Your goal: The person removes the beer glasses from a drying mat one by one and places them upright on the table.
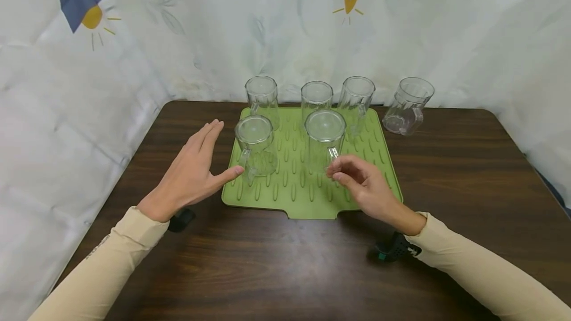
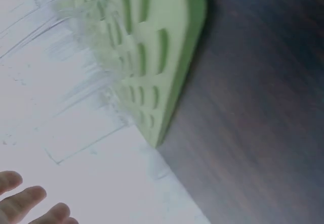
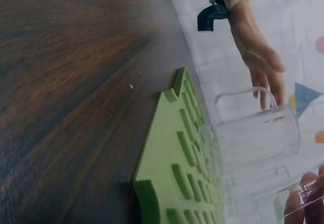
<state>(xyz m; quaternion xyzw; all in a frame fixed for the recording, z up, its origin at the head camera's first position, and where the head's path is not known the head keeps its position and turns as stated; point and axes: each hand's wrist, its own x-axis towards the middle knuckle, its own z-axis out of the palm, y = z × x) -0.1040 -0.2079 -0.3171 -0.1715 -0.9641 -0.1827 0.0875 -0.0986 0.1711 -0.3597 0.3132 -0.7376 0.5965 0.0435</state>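
Observation:
Two clear glass mugs stand base up at the front of a green ribbed drying mat (image 1: 308, 207). My right hand (image 1: 363, 185) is at the front right mug (image 1: 324, 135), thumb and curled fingers pinching the lower part of its handle. In the right wrist view, that handle (image 3: 305, 189) crosses the fingers at the lower right edge. My left hand (image 1: 192, 167) is held palm inward with straight, spread fingers, its thumb tip close beside the front left mug (image 1: 256, 142). That mug (image 3: 260, 138) also shows in the right wrist view, handle toward the left hand (image 3: 255, 52).
Along the back of the mat stand more glass mugs: one at left (image 1: 261, 95), one in the middle (image 1: 316, 94) and one at right (image 1: 356, 100). Another mug (image 1: 407, 105) stands on the dark wooden table (image 1: 250, 261), right of the mat. A patterned white curtain (image 1: 267, 28) hangs behind.

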